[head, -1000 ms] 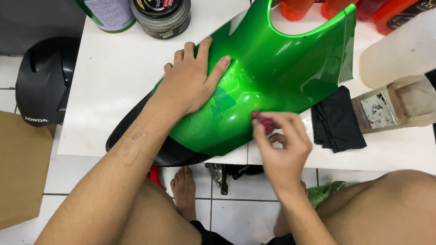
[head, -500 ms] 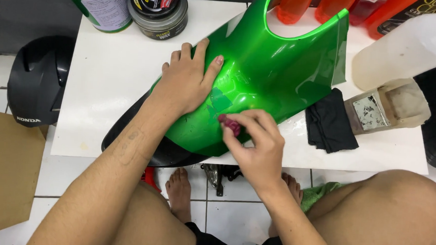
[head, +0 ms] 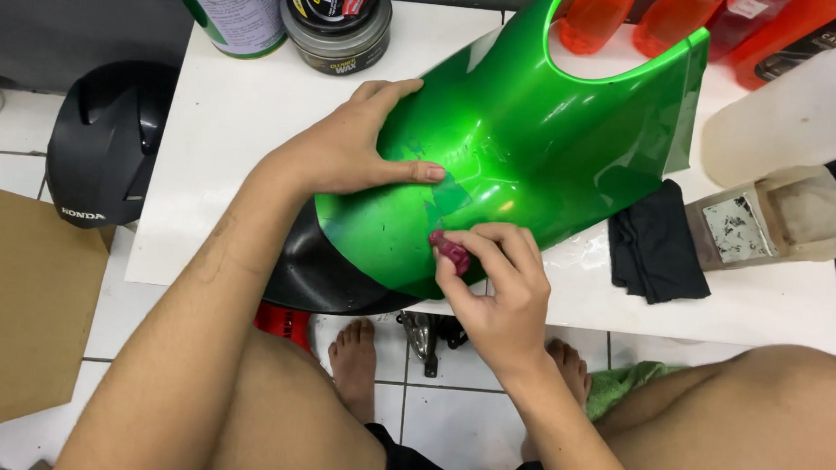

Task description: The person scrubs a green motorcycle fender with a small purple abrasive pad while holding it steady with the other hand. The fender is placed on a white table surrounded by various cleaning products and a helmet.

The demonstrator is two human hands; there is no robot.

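At your nine o'clock a black helmet [head: 108,142] sits on the tiled floor beside the white table [head: 213,148], and your left hand [head: 351,150] lies open and flat on the glossy green fairing panel [head: 528,145], which rests on the table and overhangs its near edge. Just toward five o'clock from that hand, your right hand [head: 496,287] pinches a small dark red lump [head: 451,252] against the green surface. At three o'clock a folded black cloth [head: 656,247] lies on the table, just beside the panel.
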